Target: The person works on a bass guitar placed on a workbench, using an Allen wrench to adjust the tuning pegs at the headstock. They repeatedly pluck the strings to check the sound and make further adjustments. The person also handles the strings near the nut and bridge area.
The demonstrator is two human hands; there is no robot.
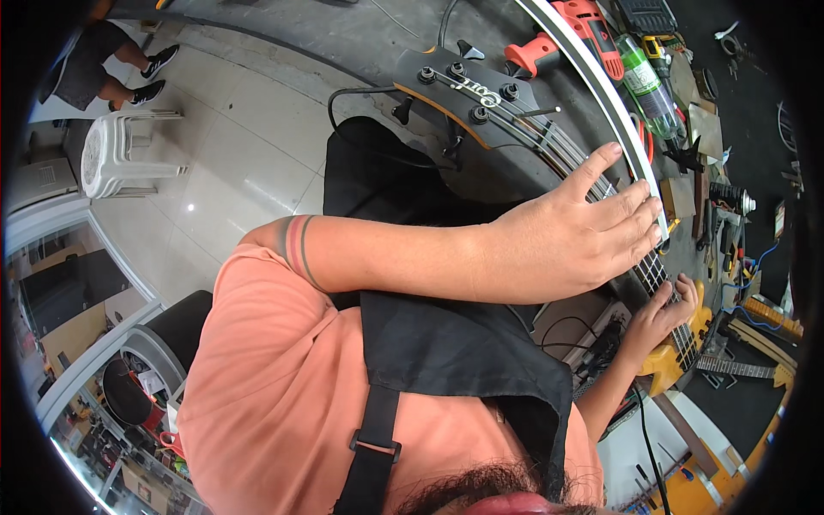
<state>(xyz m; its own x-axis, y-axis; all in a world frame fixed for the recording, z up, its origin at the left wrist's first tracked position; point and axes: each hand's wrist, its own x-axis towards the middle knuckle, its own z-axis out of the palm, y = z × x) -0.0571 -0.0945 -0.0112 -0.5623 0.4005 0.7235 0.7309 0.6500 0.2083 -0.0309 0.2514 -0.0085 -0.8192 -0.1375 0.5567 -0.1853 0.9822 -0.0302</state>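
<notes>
A bass guitar [562, 148] slants from upper centre to lower right, its dark headstock [463, 86] toward the top and its yellow body [661, 367] at the lower right. My left hand [571, 232] reaches across the neck, its fingertips over the lower end of a long white-edged bar [637, 142]. The thumb lies on the near side of this bar, beside the strings. Farther down, my right hand [661, 322] curls its fingers over the strings where the neck meets the body. What lies under both palms is hidden.
On the dark bench lie a red power tool [592, 34], a green-and-clear bottle [648, 86], a spray can [732, 199] and a second guitar neck [734, 367]. A dark cable [339, 93] loops by the headstock. White stools [107, 154] and another person's legs [129, 73] are at upper left.
</notes>
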